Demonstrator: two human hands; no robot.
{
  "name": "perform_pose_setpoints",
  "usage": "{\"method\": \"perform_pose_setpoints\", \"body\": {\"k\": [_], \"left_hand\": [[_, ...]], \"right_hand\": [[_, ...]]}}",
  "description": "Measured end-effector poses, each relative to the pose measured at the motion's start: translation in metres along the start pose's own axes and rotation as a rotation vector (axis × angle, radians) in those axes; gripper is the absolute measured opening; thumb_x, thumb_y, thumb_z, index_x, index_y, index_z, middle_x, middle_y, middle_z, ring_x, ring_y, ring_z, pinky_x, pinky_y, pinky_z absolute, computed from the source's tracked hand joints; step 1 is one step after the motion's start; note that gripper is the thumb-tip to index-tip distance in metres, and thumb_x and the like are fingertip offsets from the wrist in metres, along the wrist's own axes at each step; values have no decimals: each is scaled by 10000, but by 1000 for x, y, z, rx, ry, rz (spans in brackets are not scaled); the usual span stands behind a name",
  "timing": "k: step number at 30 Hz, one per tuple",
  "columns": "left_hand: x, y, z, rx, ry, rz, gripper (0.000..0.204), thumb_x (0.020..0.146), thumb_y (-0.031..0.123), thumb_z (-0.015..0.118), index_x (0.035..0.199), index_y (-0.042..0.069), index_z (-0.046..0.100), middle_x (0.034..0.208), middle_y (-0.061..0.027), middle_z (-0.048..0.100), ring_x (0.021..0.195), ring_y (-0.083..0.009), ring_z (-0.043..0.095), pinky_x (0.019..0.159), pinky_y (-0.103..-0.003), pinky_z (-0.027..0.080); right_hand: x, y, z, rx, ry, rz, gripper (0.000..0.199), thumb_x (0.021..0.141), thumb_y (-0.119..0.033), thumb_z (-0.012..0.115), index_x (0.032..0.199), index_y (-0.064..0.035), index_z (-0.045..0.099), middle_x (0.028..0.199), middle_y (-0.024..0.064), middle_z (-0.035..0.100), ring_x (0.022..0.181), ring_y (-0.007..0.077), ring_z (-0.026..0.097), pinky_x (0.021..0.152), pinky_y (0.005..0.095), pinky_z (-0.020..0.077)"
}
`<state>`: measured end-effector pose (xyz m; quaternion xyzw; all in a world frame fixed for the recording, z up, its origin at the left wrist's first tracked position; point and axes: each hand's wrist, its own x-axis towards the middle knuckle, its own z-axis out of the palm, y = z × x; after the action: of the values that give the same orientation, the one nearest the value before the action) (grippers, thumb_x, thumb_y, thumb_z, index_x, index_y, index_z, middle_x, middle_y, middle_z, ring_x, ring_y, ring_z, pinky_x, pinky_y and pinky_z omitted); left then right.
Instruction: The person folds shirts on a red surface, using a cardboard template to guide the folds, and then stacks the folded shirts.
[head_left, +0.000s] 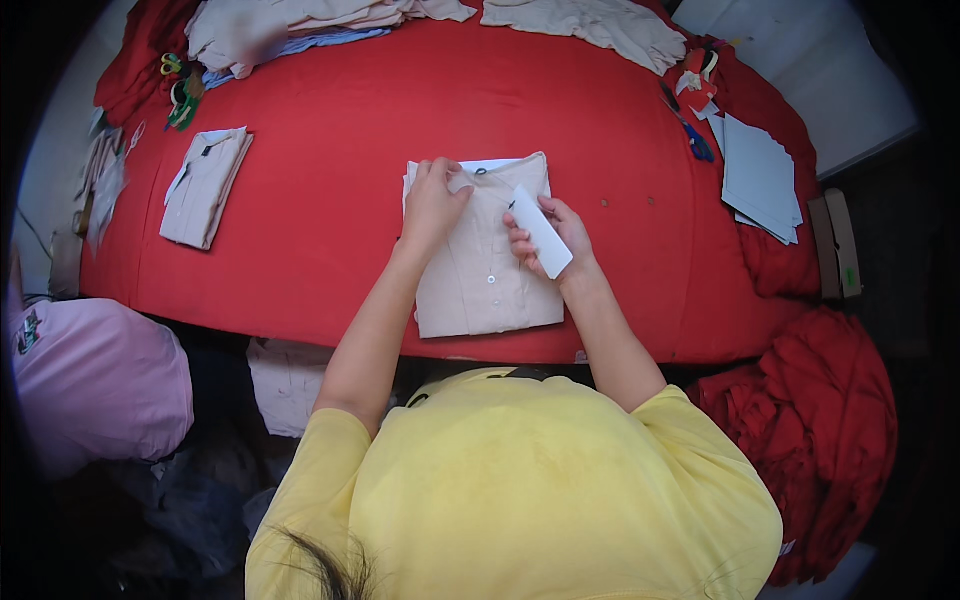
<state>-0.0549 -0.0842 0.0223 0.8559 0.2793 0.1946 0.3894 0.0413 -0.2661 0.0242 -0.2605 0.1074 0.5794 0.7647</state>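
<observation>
In front of me a folded beige button-front shirt lies on the red-covered table, its collar end away from me. White shows inside the neck opening, beside a small dark label. My left hand rests on the shirt's upper left part by the collar, thumb and forefinger apart. Over the shirt's right side, my right hand is closed around a narrow white card, held tilted. A small dark bit shows at the card's upper left end.
Another folded beige shirt lies at the left. Garments are heaped along the far edge. At the right are blue-handled scissors and a stack of pale cards. A person in pink is at the lower left.
</observation>
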Motion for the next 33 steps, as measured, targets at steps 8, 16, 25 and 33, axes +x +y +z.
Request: {"method": "perform_pose_setpoints", "body": {"k": [8,16,25,33], "left_hand": [[18,-12,18,-230,-59,-13,370,803,116,706,1120,6,551,990,-142,629,876,-228,630,774,-347,506],[8,-16,14,-226,9,86,239,821,95,682,1015,-13,593,953,-127,625,807,-215,620,764,-332,497],[12,-14,35,-110,140,246,203,794,68,687,994,42,671,905,-114,551,757,-238,589,715,-355,486],[12,-6,18,-204,45,72,198,810,41,650,1006,20,660,958,-113,558,807,-212,616,764,-335,491]], "right_hand": [[22,-17,35,-673,-351,27,462,923,-128,483,1333,68,399,1173,218,601,971,281,660,802,355,560],[42,-37,21,-625,148,-345,485,920,-206,612,1331,-31,423,1007,95,567,775,144,584,602,291,504],[34,-30,54,-1433,-24,-324,570,805,-110,678,1329,-42,463,988,101,628,774,120,615,609,256,483],[-1,-49,39,-1404,86,-343,566,822,9,638,1352,15,442,785,71,648,707,125,652,636,245,508]]}}
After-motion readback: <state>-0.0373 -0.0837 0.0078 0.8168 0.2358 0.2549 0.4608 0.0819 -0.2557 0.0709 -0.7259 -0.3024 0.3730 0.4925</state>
